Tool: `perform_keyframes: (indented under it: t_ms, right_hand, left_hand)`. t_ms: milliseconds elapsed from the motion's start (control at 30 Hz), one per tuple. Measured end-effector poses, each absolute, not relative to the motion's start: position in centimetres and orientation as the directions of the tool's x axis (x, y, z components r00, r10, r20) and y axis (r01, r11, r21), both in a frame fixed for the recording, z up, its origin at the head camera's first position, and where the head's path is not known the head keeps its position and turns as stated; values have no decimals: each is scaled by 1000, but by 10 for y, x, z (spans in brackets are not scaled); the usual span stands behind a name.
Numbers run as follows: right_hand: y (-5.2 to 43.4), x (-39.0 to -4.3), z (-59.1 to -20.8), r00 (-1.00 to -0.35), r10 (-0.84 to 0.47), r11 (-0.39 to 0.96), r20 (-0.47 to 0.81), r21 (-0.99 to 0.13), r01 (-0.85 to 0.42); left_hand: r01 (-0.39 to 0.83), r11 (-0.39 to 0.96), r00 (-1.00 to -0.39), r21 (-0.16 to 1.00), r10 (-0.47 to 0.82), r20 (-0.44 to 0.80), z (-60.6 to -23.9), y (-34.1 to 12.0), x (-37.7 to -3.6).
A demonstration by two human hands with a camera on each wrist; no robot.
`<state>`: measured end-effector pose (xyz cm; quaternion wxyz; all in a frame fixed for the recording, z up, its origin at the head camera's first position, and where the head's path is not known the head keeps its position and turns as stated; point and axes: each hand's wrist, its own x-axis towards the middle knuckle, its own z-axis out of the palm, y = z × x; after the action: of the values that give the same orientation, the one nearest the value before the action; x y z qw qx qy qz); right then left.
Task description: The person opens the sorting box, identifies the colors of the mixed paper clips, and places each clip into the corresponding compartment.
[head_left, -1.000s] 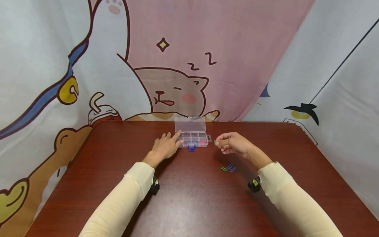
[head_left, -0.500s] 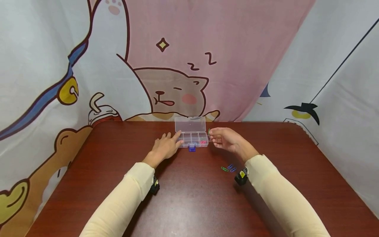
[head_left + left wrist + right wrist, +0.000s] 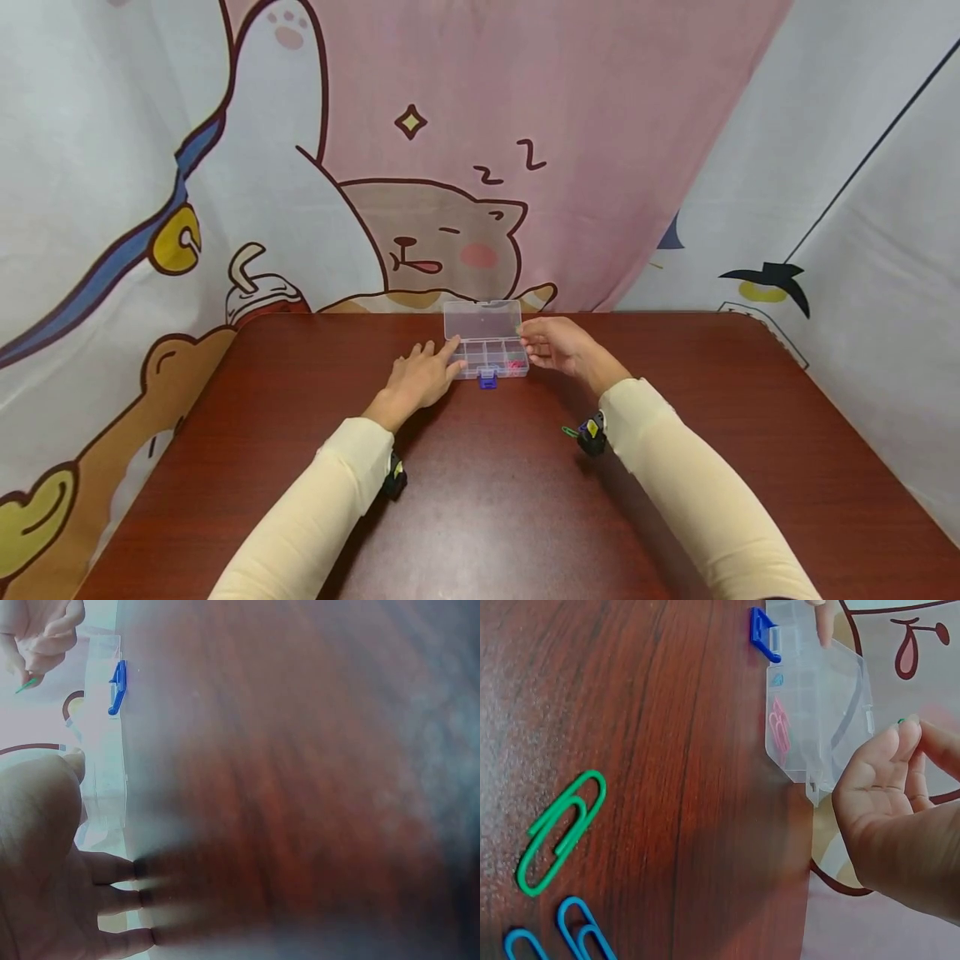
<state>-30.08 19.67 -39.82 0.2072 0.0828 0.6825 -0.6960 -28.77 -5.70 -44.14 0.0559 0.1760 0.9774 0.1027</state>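
Observation:
A clear plastic divided box (image 3: 472, 358) stands at the back of the table, its lid (image 3: 480, 322) raised and a blue latch (image 3: 488, 381) at the front. My left hand (image 3: 418, 377) rests at the box's left end with fingers spread, the index finger and thumb at its edge. My right hand (image 3: 562, 343) is over the right end, thumb and fingers pinching a green paper clip (image 3: 27, 685), of which only a small end (image 3: 902, 720) shows in the right wrist view. Pink paper clips (image 3: 780, 727) lie in the front right compartment.
On the table (image 3: 480, 500), nearer me, lie a loose green paper clip (image 3: 561, 832) and two blue paper clips (image 3: 585, 934), partly hidden by the right wrist camera (image 3: 592, 435) in the head view. A patterned cloth (image 3: 600, 167) hangs behind the table's far edge.
My right hand has moved left with the green paper clip, from beside the box to over its right end. The left hand has stayed at the box's left end.

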Motion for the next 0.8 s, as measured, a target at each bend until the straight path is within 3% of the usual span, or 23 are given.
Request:
perform_keyframes:
  t_ms: [267, 800]
  right_hand:
    - [193, -306, -403, -914, -114, 62, -390, -921, 386]
    - [211, -298, -406, -894, -163, 48, -418, -908, 416]
  left_hand:
    - [335, 917, -931, 218, 358, -72, -442, -58, -288]
    - [333, 914, -931, 232, 358, -69, -440, -57, -287]
